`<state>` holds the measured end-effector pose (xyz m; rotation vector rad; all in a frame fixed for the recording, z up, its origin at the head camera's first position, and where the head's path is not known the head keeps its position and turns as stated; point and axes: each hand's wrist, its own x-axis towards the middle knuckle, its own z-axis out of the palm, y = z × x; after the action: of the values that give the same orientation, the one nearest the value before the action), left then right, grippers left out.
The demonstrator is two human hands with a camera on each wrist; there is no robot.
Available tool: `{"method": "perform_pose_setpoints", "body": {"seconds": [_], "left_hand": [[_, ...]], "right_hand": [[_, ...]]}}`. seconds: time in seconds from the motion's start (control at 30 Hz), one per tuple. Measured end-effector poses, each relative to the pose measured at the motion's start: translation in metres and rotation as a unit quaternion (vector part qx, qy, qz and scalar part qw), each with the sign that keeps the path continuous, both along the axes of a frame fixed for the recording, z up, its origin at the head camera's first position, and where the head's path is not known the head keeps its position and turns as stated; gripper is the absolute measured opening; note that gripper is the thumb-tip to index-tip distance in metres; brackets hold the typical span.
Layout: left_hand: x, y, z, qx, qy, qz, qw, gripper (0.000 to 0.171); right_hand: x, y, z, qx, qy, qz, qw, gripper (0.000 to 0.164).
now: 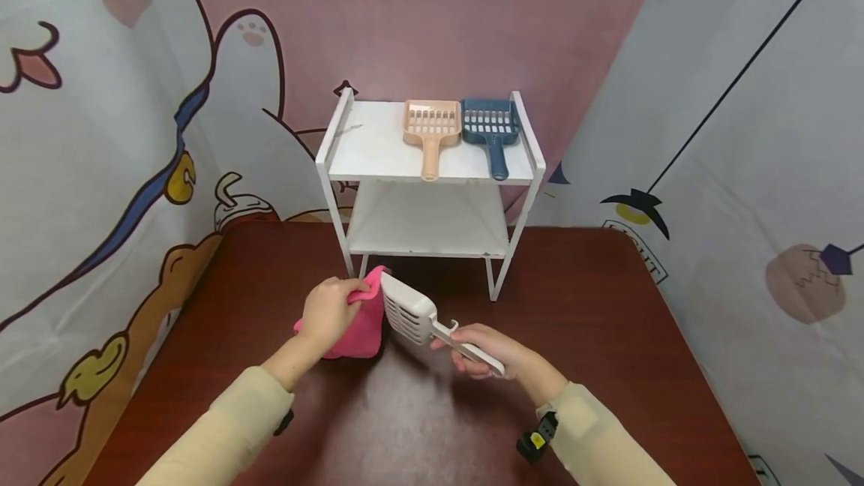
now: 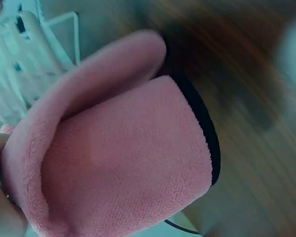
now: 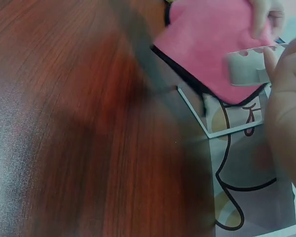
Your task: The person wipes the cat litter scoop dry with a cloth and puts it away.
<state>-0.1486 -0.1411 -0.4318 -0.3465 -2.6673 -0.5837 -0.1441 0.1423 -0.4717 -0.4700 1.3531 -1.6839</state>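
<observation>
My left hand [image 1: 331, 311] pinches a pink cloth [image 1: 361, 330] near its upper edge, and the rest hangs down in folds. Black trim edges the cloth [image 2: 128, 153] in the left wrist view. In my right hand [image 1: 489, 351] is a white slotted litter scoop [image 1: 409, 311], gripped by its handle with the scoop head raised toward the cloth. The cloth's upper corner is right at the far rim of the scoop head. In the right wrist view the scoop [image 3: 246, 66] overlaps the cloth [image 3: 207, 44], and my right hand [image 3: 291, 98] covers its handle.
Behind the hands stands a white two-tier rack [image 1: 378, 148] on a dark red wooden table [image 1: 607, 306]. A peach litter scoop [image 1: 432, 137] and a blue litter scoop [image 1: 495, 137] lie side by side on its top shelf. A cartoon-printed curtain [image 1: 472, 21] surrounds the table.
</observation>
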Motion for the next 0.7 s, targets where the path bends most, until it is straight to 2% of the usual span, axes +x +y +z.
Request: {"method": "perform_pose_setpoints", "body": {"seconds": [0.1, 0.23, 0.43, 0.5, 0.53, 0.7], "left_hand": [[-0.003, -0.010, -0.003, 0.005, -0.022, 0.021, 0.9995, 0.018], [-0.001, -0.016, -0.004, 0.009, -0.023, 0.021, 0.9995, 0.019], [0.000, -0.016, -0.001, 0.012, -0.011, 0.021, 0.9996, 0.019], [0.001, -0.015, 0.000, 0.013, -0.012, 0.022, 0.9996, 0.019], [0.001, -0.014, 0.000, 0.012, -0.012, 0.021, 0.9996, 0.019], [0.001, -0.013, 0.002, 0.018, -0.006, 0.021, 0.9996, 0.018]], "right_hand": [[-0.003, 0.003, -0.001, -0.003, 0.020, -0.013, 1.000, 0.031], [-0.006, 0.006, -0.004, 0.020, 0.030, -0.048, 0.998, 0.020], [-0.010, 0.009, -0.006, 0.096, 0.034, -0.077, 0.992, 0.037], [-0.009, 0.009, -0.007, 0.110, 0.039, -0.085, 0.989, 0.033], [-0.008, 0.009, -0.008, 0.110, 0.038, -0.087, 0.989, 0.030], [-0.005, 0.009, -0.011, 0.083, 0.033, -0.092, 0.992, 0.037]]}}
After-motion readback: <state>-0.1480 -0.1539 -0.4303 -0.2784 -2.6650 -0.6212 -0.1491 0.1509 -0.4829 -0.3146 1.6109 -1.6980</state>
